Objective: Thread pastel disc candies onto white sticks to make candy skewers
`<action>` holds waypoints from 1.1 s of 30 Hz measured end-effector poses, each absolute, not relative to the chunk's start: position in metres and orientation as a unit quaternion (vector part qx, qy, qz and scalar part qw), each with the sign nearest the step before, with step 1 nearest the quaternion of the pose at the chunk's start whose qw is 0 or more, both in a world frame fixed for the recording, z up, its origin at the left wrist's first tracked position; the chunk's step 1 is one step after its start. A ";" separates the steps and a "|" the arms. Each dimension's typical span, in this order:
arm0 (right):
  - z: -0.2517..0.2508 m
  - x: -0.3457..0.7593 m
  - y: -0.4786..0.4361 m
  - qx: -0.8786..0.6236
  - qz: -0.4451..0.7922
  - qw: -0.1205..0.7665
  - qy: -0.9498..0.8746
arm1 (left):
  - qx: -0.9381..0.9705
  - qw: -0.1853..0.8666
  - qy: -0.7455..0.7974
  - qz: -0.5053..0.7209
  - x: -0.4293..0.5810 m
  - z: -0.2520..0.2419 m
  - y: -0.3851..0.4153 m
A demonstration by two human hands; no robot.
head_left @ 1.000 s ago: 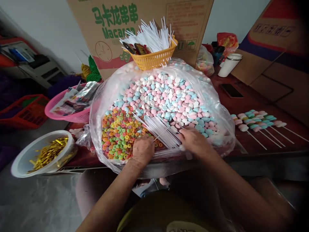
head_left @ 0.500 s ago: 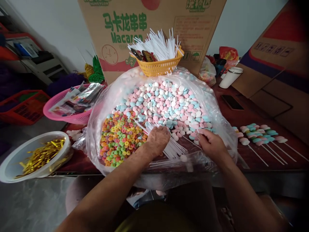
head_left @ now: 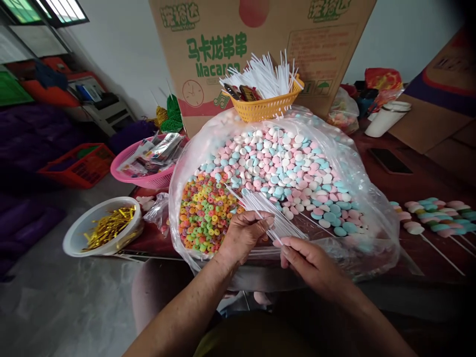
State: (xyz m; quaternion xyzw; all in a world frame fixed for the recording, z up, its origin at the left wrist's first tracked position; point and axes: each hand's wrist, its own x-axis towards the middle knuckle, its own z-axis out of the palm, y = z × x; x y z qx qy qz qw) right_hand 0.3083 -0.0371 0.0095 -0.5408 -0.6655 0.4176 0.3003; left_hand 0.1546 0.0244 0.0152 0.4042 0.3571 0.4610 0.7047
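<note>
My left hand [head_left: 245, 233] is closed in a pinch on a thin white stick [head_left: 277, 237], just above a bundle of loose white sticks [head_left: 284, 223]. The fingers of my right hand [head_left: 307, 258] are closed round the near end of that same stick. Whether a small sweet is also between the right fingertips, I cannot tell. Behind the hands lies a heap of pink, white and blue marshmallows [head_left: 275, 163] on clear plastic sheeting [head_left: 375, 223]. Small coloured ring candies [head_left: 204, 213] are piled left of my left hand.
Finished marshmallow skewers [head_left: 439, 218] lie at the right. A yellow basket of sticks [head_left: 264, 106] stands behind the heap, before a cardboard box [head_left: 208, 104]. On the left are a pink basket [head_left: 145, 181] and a bowl of gold ties [head_left: 74, 238]. A phone [head_left: 390, 161] and white cup [head_left: 386, 119] are far right.
My right hand has moved left from the marshmallows to meet my left hand. The left hand has lifted off the bundle with a stick. The view has shifted left.
</note>
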 end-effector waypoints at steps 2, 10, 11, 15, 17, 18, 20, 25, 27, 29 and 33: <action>0.011 0.302 -0.037 -0.540 0.435 0.304 -0.653 | 0.411 0.703 0.361 0.455 0.152 0.013 0.020; -0.002 0.308 -0.023 -0.589 0.428 0.409 -0.551 | 0.672 0.439 0.430 0.412 0.132 0.017 0.039; -0.002 0.318 -0.018 -0.616 0.400 0.411 -0.540 | 0.682 0.374 0.475 0.411 0.131 0.019 0.051; 0.005 0.347 0.018 -0.724 0.232 0.352 -0.547 | 0.723 0.226 0.546 0.359 0.155 0.025 0.105; 0.007 0.346 0.044 -0.746 0.183 0.338 -0.544 | 0.728 0.229 0.560 0.323 0.178 0.026 0.128; 0.006 0.342 0.058 -0.749 0.173 0.338 -0.543 | 0.726 0.236 0.563 0.315 0.187 0.027 0.136; 0.002 0.333 0.083 -0.742 0.179 0.335 -0.552 | 0.724 0.247 0.562 0.314 0.197 0.030 0.144; -0.004 0.335 0.102 -0.711 0.232 0.337 -0.572 | 0.679 0.370 0.506 0.382 0.158 0.038 0.114; 0.002 0.341 0.084 -0.690 0.273 0.355 -0.568 | 0.567 0.563 0.417 0.433 0.136 0.035 0.089; 0.011 0.339 0.059 -0.621 0.388 0.389 -0.559 | 0.433 0.678 0.361 0.471 0.125 0.028 0.064; 0.023 0.298 0.014 -0.440 0.601 0.439 -0.502 | 0.336 0.718 0.305 0.527 0.129 0.014 0.030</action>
